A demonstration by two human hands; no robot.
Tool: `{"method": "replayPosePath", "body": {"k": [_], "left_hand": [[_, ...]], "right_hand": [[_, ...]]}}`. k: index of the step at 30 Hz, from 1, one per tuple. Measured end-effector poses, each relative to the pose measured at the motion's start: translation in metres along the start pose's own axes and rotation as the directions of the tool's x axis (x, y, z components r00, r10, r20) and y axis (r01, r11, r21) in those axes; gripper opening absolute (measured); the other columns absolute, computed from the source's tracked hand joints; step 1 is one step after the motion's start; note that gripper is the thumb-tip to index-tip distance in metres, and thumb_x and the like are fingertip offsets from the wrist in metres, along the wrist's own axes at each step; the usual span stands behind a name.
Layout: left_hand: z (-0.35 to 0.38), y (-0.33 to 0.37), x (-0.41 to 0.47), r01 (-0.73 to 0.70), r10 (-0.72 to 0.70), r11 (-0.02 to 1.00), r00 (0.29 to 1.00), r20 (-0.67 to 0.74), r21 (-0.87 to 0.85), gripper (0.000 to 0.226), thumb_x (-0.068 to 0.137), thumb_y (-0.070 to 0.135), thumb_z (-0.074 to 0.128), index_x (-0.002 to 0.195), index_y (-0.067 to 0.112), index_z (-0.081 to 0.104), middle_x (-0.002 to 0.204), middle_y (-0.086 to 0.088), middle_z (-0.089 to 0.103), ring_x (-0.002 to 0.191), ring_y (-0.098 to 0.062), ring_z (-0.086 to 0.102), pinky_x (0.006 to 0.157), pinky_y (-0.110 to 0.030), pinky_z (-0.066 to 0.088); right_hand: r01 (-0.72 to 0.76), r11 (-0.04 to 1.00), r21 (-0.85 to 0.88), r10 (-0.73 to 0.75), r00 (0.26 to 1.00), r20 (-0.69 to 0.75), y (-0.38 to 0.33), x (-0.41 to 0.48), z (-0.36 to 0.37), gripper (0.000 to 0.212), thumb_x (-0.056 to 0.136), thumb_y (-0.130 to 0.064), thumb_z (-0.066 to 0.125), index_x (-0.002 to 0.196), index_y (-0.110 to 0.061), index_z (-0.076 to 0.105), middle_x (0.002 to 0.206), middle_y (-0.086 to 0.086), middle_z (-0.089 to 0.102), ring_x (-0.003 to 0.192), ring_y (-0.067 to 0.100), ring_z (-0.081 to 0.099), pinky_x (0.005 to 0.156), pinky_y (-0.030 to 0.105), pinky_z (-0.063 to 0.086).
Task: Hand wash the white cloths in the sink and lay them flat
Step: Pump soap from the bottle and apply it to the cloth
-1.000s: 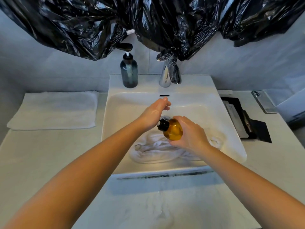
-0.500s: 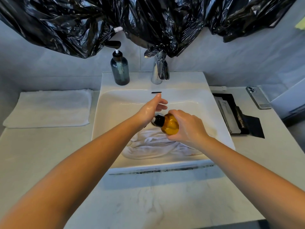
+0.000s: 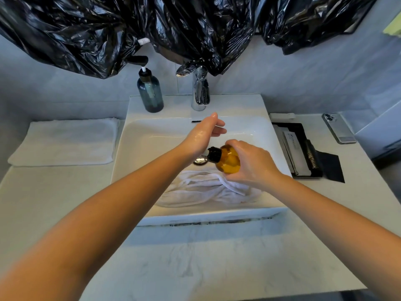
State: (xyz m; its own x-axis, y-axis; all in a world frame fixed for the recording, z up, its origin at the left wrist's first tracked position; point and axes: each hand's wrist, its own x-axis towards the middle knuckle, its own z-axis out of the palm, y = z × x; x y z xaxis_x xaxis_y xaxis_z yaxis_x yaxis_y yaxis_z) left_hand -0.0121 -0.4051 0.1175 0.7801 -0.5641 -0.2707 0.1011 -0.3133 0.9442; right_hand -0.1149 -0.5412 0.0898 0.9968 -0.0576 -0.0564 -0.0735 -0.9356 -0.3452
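A crumpled wet white cloth (image 3: 201, 189) lies in the front of the white sink (image 3: 152, 135). My right hand (image 3: 249, 164) grips a small amber bottle (image 3: 227, 159) with a black cap, tipped sideways so the cap points left. My left hand (image 3: 205, 133) is held over the basin just beyond the cap, fingers straight and wet, palm facing the bottle. A folded white towel (image 3: 63, 142) lies flat on the counter left of the sink.
A dark pump bottle (image 3: 150, 92) and a chrome tap (image 3: 200, 92) stand on the sink's back ledge. Black plastic sheeting (image 3: 173, 29) hangs above. A black tray with packets (image 3: 301, 148) and a phone (image 3: 338, 128) lie on the right. Marble counter (image 3: 195, 257) spans the front.
Both hands stay over the sink in nearly the same pose. The view has shifted slightly, and the bottle sits a little lower below my left hand.
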Motion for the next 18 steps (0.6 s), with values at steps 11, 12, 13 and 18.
{"method": "replayPosePath", "body": {"k": [11,12,13,18], "left_hand": [[0.091,0.027,0.019,0.015,-0.014,1.000,0.997,0.078,-0.008,0.052,0.107,0.045,0.017,0.124,0.016,0.057,0.126,-0.003,0.065,0.124,-0.021,0.052,0.110,-0.045,0.034],[0.095,0.027,0.020,0.015,-0.014,1.000,0.997,0.077,-0.011,0.052,0.107,0.045,0.017,0.125,0.016,0.056,0.125,-0.003,0.065,0.124,-0.020,0.053,0.111,-0.045,0.034],[0.100,0.026,0.021,0.014,-0.013,1.000,0.997,0.075,-0.016,0.052,0.107,0.045,0.017,0.125,0.015,0.056,0.124,-0.003,0.065,0.123,-0.020,0.053,0.112,-0.045,0.034],[0.117,0.030,0.025,-0.001,0.003,1.000,0.996,0.090,-0.018,0.052,0.108,0.045,0.016,0.126,0.014,0.055,0.125,-0.003,0.065,0.123,-0.020,0.053,0.114,-0.046,0.032]], "right_hand": [[-0.087,0.990,-0.108,0.082,0.995,-0.056,0.070,-0.038,-0.033,0.065,0.078,-0.057,0.074,0.130,-0.029,0.047,0.113,-0.004,0.064,0.093,0.020,0.062,0.077,0.038,0.056],[-0.087,0.988,-0.125,0.080,0.995,-0.063,0.074,-0.039,-0.034,0.066,0.078,-0.058,0.074,0.131,-0.030,0.047,0.114,-0.004,0.064,0.094,0.019,0.062,0.077,0.037,0.055],[-0.086,0.987,-0.139,0.077,0.995,-0.067,0.078,-0.040,-0.036,0.066,0.079,-0.059,0.074,0.132,-0.029,0.047,0.115,-0.004,0.064,0.095,0.019,0.062,0.077,0.035,0.055],[-0.080,0.985,-0.156,0.066,0.994,-0.088,0.096,-0.045,-0.042,0.068,0.079,-0.058,0.073,0.135,-0.029,0.046,0.120,-0.004,0.063,0.102,0.020,0.062,0.080,0.039,0.055]]}}
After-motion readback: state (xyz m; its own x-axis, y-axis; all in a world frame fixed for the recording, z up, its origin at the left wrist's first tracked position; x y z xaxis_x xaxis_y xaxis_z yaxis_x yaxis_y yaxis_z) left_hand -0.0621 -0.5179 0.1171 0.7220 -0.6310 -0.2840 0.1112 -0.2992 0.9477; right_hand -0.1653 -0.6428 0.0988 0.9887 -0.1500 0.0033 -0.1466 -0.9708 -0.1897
